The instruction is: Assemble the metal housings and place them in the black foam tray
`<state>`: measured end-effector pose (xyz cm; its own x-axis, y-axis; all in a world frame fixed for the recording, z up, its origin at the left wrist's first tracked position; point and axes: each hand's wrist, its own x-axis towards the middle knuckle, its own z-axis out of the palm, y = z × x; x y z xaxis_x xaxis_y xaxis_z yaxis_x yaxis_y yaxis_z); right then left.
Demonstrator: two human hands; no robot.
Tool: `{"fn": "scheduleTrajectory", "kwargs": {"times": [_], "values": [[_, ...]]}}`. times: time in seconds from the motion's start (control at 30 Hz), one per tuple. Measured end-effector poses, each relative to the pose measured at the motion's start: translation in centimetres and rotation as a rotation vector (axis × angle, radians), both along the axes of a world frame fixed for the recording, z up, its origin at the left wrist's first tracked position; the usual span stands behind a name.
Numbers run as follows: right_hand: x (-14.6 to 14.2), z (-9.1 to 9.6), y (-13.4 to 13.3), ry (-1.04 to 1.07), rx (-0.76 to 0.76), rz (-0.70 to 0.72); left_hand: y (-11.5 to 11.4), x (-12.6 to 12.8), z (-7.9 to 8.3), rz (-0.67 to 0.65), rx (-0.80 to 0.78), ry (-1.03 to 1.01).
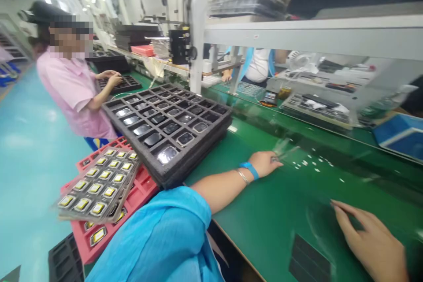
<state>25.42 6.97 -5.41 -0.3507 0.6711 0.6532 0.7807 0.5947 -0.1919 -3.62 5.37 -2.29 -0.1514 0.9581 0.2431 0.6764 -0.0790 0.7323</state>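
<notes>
My left hand [264, 164], with a blue wristband [249, 170] and a bangle, reaches over the green worktop [264, 211]. Its fingers are closed, with a small dark item partly showing; blurred, clear streaks lie just beyond them. Scattered small white pieces [316, 164] lie to its right. Nearer me, the thumb and forefinger of my right hand [375, 240] come together in a pinch. Whatever they hold, if anything, is too blurred to name; a faint transparent outline shows beside them. A dark rectangular sheet [309, 259] lies left of that hand.
A stacked black foam tray [185, 165] holds watch-like screens in compartments. Left of it, a clear tray [105, 175] of yellow-marked parts rests on red foam trays [89, 240]. A co-worker in pink [71, 83] stands beyond. A blue bin [401, 134] and a shelf [313, 35] border the right side.
</notes>
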Motion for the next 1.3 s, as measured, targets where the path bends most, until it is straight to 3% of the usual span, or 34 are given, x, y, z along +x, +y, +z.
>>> {"fn": "scheduleTrajectory", "kwargs": {"times": [0.1,0.2,0.47,0.83,0.97,1.07,1.3], "values": [[-1.5,1.6,-1.8,0.025,0.030,0.060,-0.3,-0.2,0.2,0.089,0.094,-0.090],[-2.2,2.2,-2.5,0.063,0.047,0.115,-0.2,-0.6,0.2,0.118,0.092,-0.126],[-2.2,2.7,-2.7,0.160,-0.074,0.155,0.4,-1.1,-0.2,0.122,0.153,-0.165],[-3.8,2.4,-3.6,0.186,-0.231,0.260,0.0,-1.1,0.1,0.086,0.091,-0.124],[-3.5,2.5,-3.4,0.272,-0.298,0.204,-0.7,-0.6,0.6,0.130,0.219,-0.142],[-3.5,2.4,-3.5,0.296,-0.331,0.223,-1.3,-0.1,0.8,0.084,0.323,-0.067],[-4.0,2.3,-4.3,0.288,-0.308,0.284,-1.4,0.6,0.8,-0.059,0.149,0.064]]}}
